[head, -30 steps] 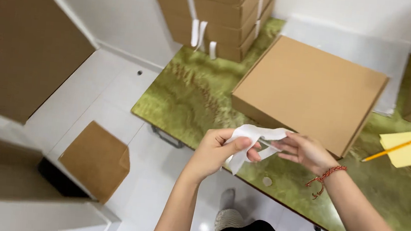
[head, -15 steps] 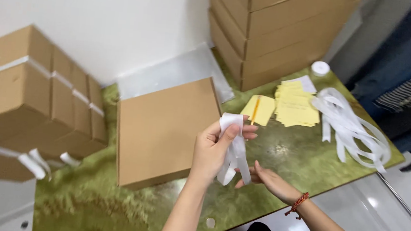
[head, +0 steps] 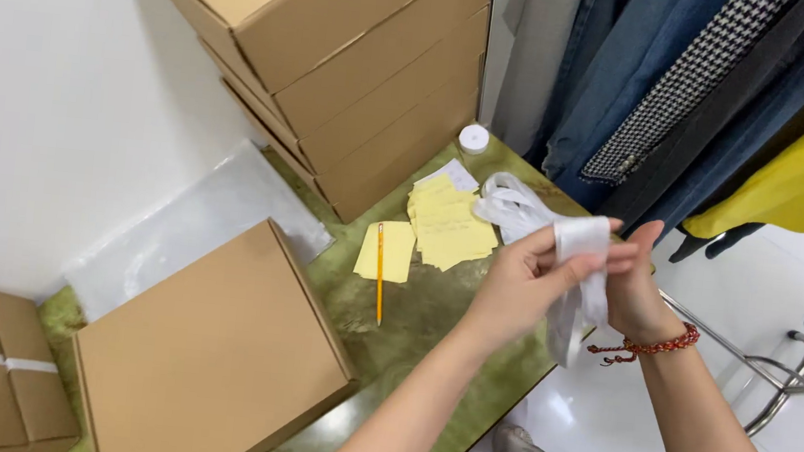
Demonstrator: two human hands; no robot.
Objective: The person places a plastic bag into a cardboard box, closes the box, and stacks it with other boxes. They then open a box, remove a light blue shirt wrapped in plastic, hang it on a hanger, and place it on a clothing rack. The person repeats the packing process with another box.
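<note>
Both hands meet over the right end of a green marbled table (head: 413, 316). My left hand (head: 524, 282) pinches a white strip of tape or ribbon (head: 579, 273) between thumb and fingers. Touching the same strip from the right is my right hand (head: 637, 283), which wears a red bracelet. The strip hangs down below the hands. A flat closed cardboard box (head: 213, 355) lies on the table to the left.
Yellow paper slips (head: 446, 225), a yellow pencil (head: 379, 273), a pile of white strips (head: 507, 207) and a small white roll (head: 473, 138) lie on the table. Stacked cardboard boxes (head: 339, 63) stand behind. Clothes (head: 690, 96) hang at right above a metal rack foot (head: 781, 376).
The view has swung right, from the table's left end to its right end. My hands have carried the white strip along, and my right hand has come back up to it.
</note>
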